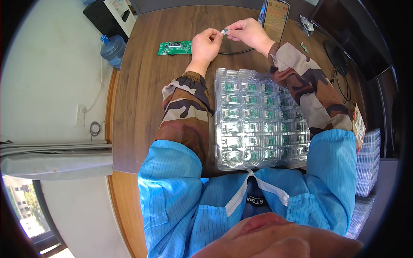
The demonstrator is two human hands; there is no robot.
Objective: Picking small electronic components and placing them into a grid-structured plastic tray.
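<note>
My left hand (pixel 206 46) and my right hand (pixel 248 34) meet near the far edge of the table, both with fingers pinched. Between their fingertips is a small white-and-green piece (pixel 224 32), which looks like a small circuit board with a white connector; its details are too small to make out. Beside my left hand lies a green circuit board (pixel 174 46) with a digit display, partly hidden by that hand. A black cable (pixel 236 53) runs along the table below my hands. Nearer to me, a clear plastic tray (pixel 219 129) holds several small green boards in its pockets.
A phone (pixel 275 19) stands upright behind my right hand. On the right are a monitor (pixel 355 34), a small loose green board (pixel 304 47) and stacked clear trays (pixel 368 163). A water dispenser (pixel 112 17) and a blue water bottle (pixel 113 49) stand beyond the left edge.
</note>
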